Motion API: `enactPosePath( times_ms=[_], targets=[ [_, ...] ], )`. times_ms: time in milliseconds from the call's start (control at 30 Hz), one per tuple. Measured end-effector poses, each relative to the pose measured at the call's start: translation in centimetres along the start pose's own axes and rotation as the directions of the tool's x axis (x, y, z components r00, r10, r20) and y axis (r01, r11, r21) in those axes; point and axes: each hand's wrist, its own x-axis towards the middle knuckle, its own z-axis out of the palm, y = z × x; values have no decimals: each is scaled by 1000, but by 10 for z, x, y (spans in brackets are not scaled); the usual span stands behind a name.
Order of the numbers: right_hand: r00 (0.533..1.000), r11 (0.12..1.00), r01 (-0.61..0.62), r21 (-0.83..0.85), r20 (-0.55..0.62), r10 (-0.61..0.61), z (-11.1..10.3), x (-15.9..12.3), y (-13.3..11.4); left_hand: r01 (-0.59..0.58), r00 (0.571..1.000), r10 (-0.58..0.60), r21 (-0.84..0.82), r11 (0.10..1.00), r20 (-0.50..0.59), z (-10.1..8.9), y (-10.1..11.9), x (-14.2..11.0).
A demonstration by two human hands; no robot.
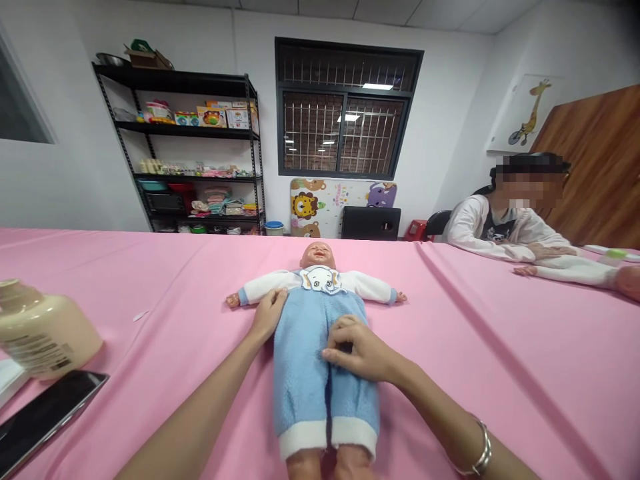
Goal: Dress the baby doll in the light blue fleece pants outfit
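A baby doll (319,253) lies on its back on the pink-covered table, head away from me and arms spread. It wears a blue fleece romper (303,360) with white sleeves and an elephant face on the chest. A dark slit runs between the romper's legs, and the doll's bare legs show below the white cuffs. My left hand (269,315) rests against the doll's side below its arm, fingers extended. Over the romper's front, my right hand (357,348) has bent fingers, with a gap between them and the thumb; nothing shows in its grasp.
At the left are a cream bottle (47,330) and a black phone (50,417). Across the table on the right sits a person (480,223) beside another doll (575,270). A black shelf (175,80) with boxes and cloths stands against the back wall.
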Motion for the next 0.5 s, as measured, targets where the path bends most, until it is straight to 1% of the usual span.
enactPosePath(
  times_ms=[100, 200, 333, 500],
  targets=[
    [994, 999, 43, 5, 102, -43, 4, -4, -13, -34, 999, 35, -38, 999, 15, 1, 5, 0],
    [985, 996, 58, -70, 165, -45, 9, -7, -21, -62, 997, 64, -60, 996, 40, 3, 7, -1],
    [989, 987, 58, -150, 144, -36, 13, -7, -23, -87, 994, 90, -49, 995, 69, 4, 7, -2],
    [993, 990, 59, -127, 110, -45, 13, -6, -24, -64, 997, 66, -47, 997, 45, 3, 6, -3]
  ],
)
